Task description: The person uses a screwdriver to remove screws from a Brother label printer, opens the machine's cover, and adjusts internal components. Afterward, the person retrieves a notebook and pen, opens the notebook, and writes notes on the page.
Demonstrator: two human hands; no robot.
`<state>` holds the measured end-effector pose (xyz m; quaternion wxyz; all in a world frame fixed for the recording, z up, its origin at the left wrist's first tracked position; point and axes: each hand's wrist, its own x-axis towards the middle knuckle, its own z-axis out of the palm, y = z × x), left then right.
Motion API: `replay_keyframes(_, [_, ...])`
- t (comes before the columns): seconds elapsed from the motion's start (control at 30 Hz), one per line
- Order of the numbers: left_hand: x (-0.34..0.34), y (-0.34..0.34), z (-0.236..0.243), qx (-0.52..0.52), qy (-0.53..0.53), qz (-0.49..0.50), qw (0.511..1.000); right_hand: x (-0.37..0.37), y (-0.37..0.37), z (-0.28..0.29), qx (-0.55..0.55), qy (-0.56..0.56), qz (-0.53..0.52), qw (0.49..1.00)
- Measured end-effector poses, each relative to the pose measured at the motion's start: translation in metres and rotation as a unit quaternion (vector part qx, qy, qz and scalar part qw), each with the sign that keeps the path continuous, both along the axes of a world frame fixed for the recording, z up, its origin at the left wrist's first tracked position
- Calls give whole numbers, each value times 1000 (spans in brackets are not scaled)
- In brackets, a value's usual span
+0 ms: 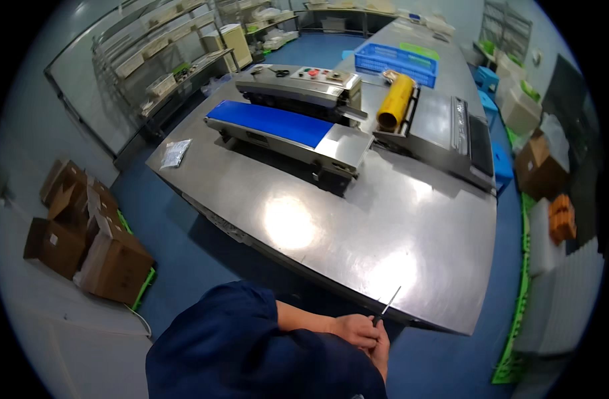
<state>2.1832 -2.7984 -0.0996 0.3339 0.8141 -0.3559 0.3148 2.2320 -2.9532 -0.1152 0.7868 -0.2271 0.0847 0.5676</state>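
My left hand [353, 330] and my right hand [382, 347] are together just off the near edge of the steel table [344, 233]. A screwdriver [390, 300] with a thin metal shaft and dark handle rises from between them, tip up and tilted to the right. The fingers of my right hand close round its handle. My left hand is curled against the right one, and what lies inside its fingers is hidden. Farther back stands a band sealing machine [298, 90], with a blue-belted conveyor [271, 123] in front of it.
A yellow film roll [396, 101] lies on a wrapping machine [437, 126], with a blue crate [397, 63] behind. A silver pouch [176, 153] rests at the table's left corner. Cardboard boxes [121, 263] stand on the floor at left, blue stools [500, 166] along the right.
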Motion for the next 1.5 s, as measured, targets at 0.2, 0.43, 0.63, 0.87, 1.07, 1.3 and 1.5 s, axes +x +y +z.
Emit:
replay_keyframes(0.2, [-40, 106, 18, -1, 52, 45, 998, 1, 97, 6, -97, -198, 12, 975])
replay_keyframes(0.43, [-90, 287, 52, 99, 103, 285, 948, -17, 238, 52, -216, -503, 222, 807])
replay_keyframes(0.63, [-88, 427, 37, 41, 52, 200, 978, -48, 372, 98, -310, -483, 222, 788])
replay_keyframes(0.87, [-35, 505, 60, -125, 91, 182, 971, -11, 465, 177, -312, -562, -90, 760])
replay_keyframes(1.07, [48, 549, 146, -188, 124, 131, 965, 43, 547, 279, -258, -721, -206, 609])
replay_keyframes(1.3, [111, 726, 177, 27, 14, 424, 905, 98, 590, 319, -223, -805, -258, 486])
replay_keyframes(1.5, [150, 837, 118, 155, 199, 547, 798, 141, 595, 294, -224, -759, -263, 552])
